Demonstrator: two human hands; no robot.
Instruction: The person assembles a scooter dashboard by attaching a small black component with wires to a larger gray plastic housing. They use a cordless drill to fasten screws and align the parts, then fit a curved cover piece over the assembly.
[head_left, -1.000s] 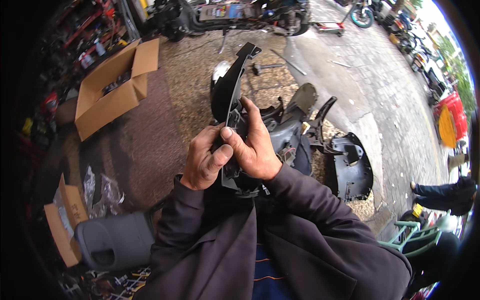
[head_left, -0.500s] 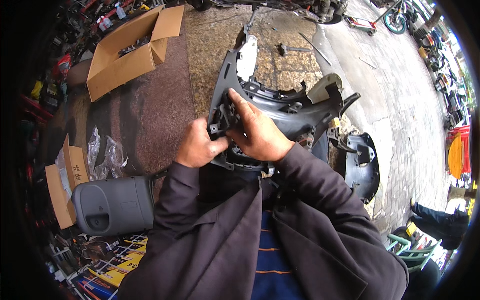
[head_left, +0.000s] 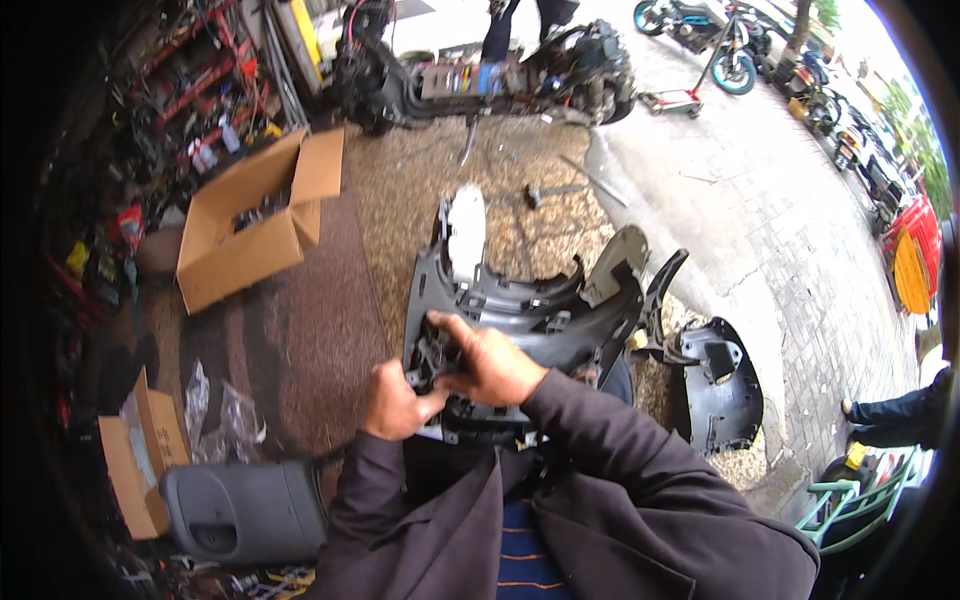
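Fingers point(head_left: 455, 330) | left hand point(head_left: 393, 402), right hand point(head_left: 500, 368): gripping black panel point(head_left: 427, 288) | tipped flatter than a second ago

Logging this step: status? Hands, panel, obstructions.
Left hand, right hand both on dark plastic panel. Panel in front of torso. Curved black shell off right, apart from hands.

The right hand point(head_left: 492, 366) hides part of the dark panel point(head_left: 426, 290). A person point(head_left: 498, 38) (in the background) is cut off by the upper edge.
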